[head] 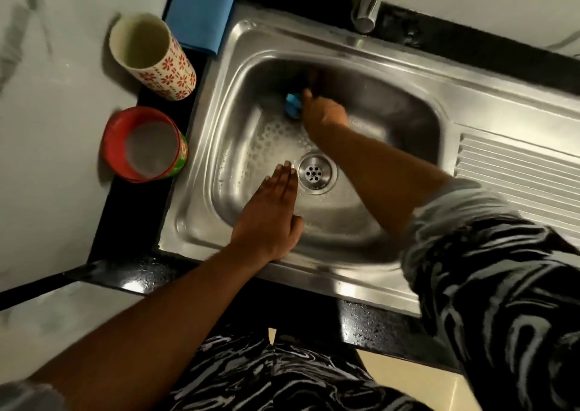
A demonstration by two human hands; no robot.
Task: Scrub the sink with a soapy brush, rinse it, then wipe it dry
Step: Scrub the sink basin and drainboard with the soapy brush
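Right hand [324, 114] deep in the stainless steel sink [248, 65], fingers wrapped around a small blue scrubbing brush [293, 105] pressed against the far wall of the basin. Left hand [273, 212] lies flat, fingers straight and together, holding nothing, tips just beside the round metal drain [314, 173]. Folded blue cloth [204, 11] waits on the black counter by the sink's far left corner.

Black counter [131, 222], wet w/ droplets along the front edge, set against pale marbled wall panels [47, 96] at left and top right. Two cups stand on the counter at left, blue cloth [201, 5] behind them. Cream floor tile [408, 379] below. Dim, warm light.
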